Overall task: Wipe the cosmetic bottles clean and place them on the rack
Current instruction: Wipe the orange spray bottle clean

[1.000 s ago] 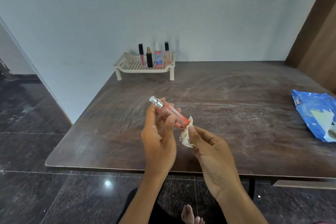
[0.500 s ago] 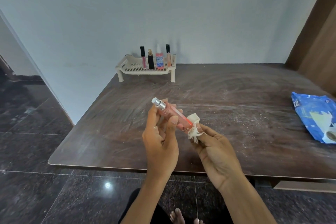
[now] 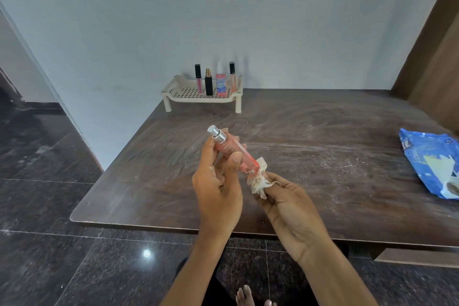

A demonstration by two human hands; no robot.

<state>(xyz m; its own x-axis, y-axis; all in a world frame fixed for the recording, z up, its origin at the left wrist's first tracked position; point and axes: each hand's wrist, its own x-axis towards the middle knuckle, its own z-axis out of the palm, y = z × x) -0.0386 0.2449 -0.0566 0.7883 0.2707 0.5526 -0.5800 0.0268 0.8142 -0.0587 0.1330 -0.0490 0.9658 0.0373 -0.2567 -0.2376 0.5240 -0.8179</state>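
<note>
Starting left of both hands: dark polished floor tiles [image 3: 49, 206], running beside and under the brown table [image 3: 335, 136]. Beyond the left hand, at the table's far edge against the pale wall [image 3: 223, 7]: one cream perforated rack [image 3: 173, 88] on short legs, holding four items upright in a row. These are a pink gloss tube [image 3: 198, 81] with black cap, a black bottle [image 3: 209, 84] with gold top, a labelled spray bottle [image 3: 220, 82] with pink contents, and a peach gloss tube [image 3: 232, 77] with black cap. Left hand [image 3: 217, 189]: raised over the near part of the table, thumb and fingers curled round one orange-pink bottle [image 3: 232, 149], gripping it about mid-body. This bottle is tilted, its silver spray head up and to the left, its base down toward the right hand. White tissue [image 3: 258, 181]: crumpled, pressed against the bottle's base, frayed at its lower edge. Right hand [image 3: 290, 208]: just beside the left, fingers and thumb pinching the tissue to the bottle's base. Well to the right of the right hand: one blue plastic packet [image 3: 432, 164], flat on the table near its right edge, partly cut off by the frame. Beyond it: a brown wooden panel [image 3: 437, 52].
</note>
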